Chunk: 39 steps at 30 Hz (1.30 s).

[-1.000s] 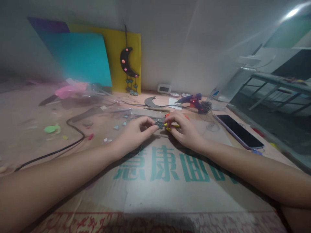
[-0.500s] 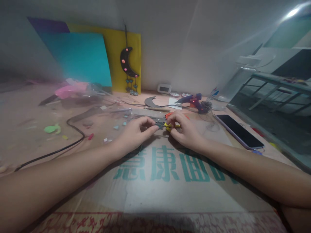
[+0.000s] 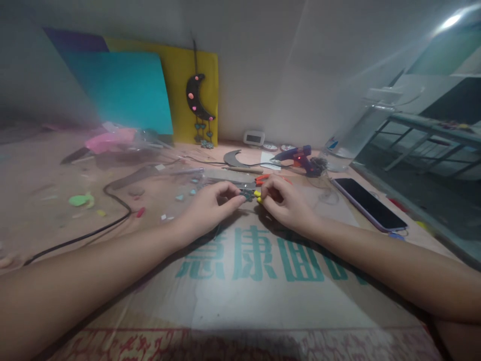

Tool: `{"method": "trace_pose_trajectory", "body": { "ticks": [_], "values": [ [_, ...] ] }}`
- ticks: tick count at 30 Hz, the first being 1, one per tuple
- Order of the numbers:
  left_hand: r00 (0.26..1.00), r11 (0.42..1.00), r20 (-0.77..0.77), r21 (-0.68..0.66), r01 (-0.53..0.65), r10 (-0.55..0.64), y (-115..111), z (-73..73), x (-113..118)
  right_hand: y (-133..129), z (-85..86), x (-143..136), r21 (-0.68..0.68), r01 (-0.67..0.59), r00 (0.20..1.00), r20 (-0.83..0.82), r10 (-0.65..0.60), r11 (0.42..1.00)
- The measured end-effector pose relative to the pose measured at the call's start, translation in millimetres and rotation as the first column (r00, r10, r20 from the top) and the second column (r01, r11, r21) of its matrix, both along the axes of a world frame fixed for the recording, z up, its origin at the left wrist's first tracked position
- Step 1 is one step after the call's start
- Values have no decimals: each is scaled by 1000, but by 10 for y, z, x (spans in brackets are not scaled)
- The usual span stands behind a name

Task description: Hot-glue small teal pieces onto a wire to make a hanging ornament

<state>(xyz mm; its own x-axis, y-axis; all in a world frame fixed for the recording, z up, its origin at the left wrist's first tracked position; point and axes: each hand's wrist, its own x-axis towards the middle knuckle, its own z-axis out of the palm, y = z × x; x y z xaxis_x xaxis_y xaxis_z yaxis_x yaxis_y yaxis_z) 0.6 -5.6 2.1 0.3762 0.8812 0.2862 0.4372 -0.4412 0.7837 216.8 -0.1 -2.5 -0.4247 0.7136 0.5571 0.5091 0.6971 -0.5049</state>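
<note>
Over the table (image 3: 48,220), my left grip (image 3: 212,203) pinches the small grey piece (image 3: 248,194) while my right grip (image 3: 283,203) holds the yellow tool (image 3: 257,193) just beside it. I judge that piece unfinished; beyond, the hung moon (image 3: 191,96) looks complete, the grey moon (image 3: 231,159) untrimmed.

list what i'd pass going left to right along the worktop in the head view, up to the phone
green piece → small yellow bit → red piece → left hand → small dark piece at its fingertips → yellow object, partly hidden → right hand → phone
</note>
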Motion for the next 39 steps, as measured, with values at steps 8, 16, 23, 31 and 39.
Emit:
{"method": "trace_pose_trajectory", "body": {
  "ticks": [8,16,23,31,39],
  "values": [
    [1000,1000,4,14,5,-5,0,-9,-6,37,4,0,91,-64,998,32,62,994],
    [1000,1000,3,3,4,-4,-13,9,-2,45,-22,5,84,-58,998,28,56,995],
    [1000,1000,-9,10,12,-12,2,-16,-10,45,-25,16,67,-61,998,21,60,996],
    [1000,1000,-16,27,9,-8,12,-33,-4,48,-22,0,104,-66,997,48,61,992],
    [1000,999,-19,36,10,-9,8,-16,-8,38,-13,2,89,-55,998,47,51,994]
  ]
}}
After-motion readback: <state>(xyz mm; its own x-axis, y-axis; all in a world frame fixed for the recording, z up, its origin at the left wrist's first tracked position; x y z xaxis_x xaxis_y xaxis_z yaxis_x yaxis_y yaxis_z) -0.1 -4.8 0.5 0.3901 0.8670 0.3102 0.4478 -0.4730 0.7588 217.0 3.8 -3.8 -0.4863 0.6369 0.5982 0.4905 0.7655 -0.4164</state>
